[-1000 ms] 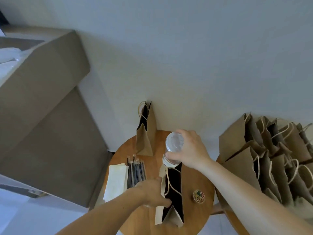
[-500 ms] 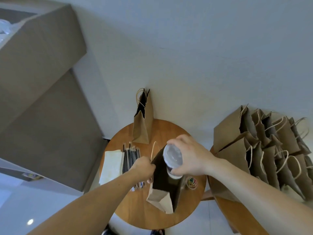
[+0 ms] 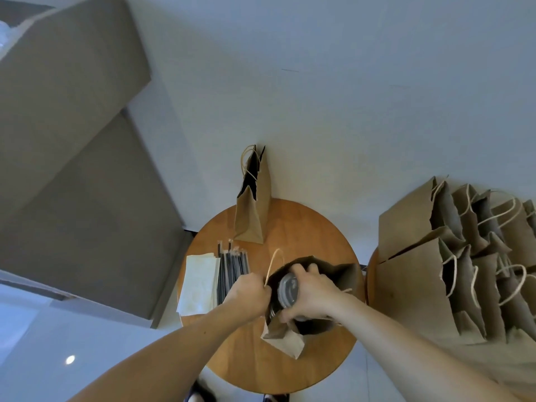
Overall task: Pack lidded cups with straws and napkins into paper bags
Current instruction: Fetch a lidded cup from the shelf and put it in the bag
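The right hand (image 3: 311,297) reaches into the mouth of the open paper bag (image 3: 345,275), its fingers and thumb curled round the clear lidded cup (image 3: 287,288). The cup now sits inside the bag with its lid below the rim. Half a second ago the lid still stood above the opening, and a second ago the whole cup was held over the bag's far end.

The left hand (image 3: 246,291) pinches the bag's near-left rim, close to where the cord handle (image 3: 274,262) loops up. A second ago it lay against the bag's side wall instead. The bag's mouth gapes wider than before, and the bag leans toward the camera on the round wooden worktop (image 3: 307,230).

Just left of the left hand lies a row of wrapped black straws (image 3: 232,271), and beside them a stack of pale napkins (image 3: 200,282); both lie where they did before. A second paper bag (image 3: 252,216) stands upright at the far edge of the worktop, against the wall.

To the right, on a neighbouring worktop (image 3: 371,274), a cluster of standing bags (image 3: 420,274) with cord handles is packed close together. The small coloured ball seen earlier right of the open bag is now hidden behind it.
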### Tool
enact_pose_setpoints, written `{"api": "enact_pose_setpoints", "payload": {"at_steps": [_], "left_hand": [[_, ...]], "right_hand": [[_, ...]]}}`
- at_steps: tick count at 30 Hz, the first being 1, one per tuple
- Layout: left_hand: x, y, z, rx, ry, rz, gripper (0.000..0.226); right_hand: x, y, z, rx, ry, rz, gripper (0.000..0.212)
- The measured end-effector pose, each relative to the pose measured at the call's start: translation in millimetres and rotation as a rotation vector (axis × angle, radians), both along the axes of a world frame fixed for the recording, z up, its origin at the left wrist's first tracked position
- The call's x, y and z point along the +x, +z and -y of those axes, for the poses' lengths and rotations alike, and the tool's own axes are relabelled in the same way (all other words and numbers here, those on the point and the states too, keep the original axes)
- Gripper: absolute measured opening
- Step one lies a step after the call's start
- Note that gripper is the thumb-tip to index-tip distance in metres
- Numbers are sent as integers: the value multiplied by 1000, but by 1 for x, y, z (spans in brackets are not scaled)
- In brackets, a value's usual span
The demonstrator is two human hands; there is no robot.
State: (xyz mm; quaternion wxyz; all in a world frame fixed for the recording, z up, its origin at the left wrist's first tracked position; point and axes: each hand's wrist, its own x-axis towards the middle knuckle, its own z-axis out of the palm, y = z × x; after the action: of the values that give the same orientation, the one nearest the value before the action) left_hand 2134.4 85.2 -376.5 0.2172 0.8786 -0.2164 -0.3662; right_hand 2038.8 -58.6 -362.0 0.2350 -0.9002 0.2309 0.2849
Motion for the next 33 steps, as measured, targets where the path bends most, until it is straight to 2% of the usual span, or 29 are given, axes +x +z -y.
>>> {"api": "enact_pose_setpoints", "payload": {"at_steps": [3,9,15,20,22,27,33], "left_hand": [[6,-2,-1,14,32,-8,24],[9,-6,-2,-7,64,-41,21],[11,-11,-7,16,-6,5,15],[6,-10,-5,1,1,-17,17],[1,-8,1,-17,1,-25,17],[-7,-4,2,-30,6,-68,17],[-6,-10,-6,-30,23,-133,15]], "right_hand": [[-3,-3,6,67,-99,23,106],[-11,-1,19,72,-276,55,109],[-20,9,23,99,-351,79,106],[-15,8,4,-57,-167,54,106],[-6,-9,-9,-124,-72,28,103],[14,-61,-17,-205,13,-114,90],[21,-112,-15,-317,151,-153,83]]}}
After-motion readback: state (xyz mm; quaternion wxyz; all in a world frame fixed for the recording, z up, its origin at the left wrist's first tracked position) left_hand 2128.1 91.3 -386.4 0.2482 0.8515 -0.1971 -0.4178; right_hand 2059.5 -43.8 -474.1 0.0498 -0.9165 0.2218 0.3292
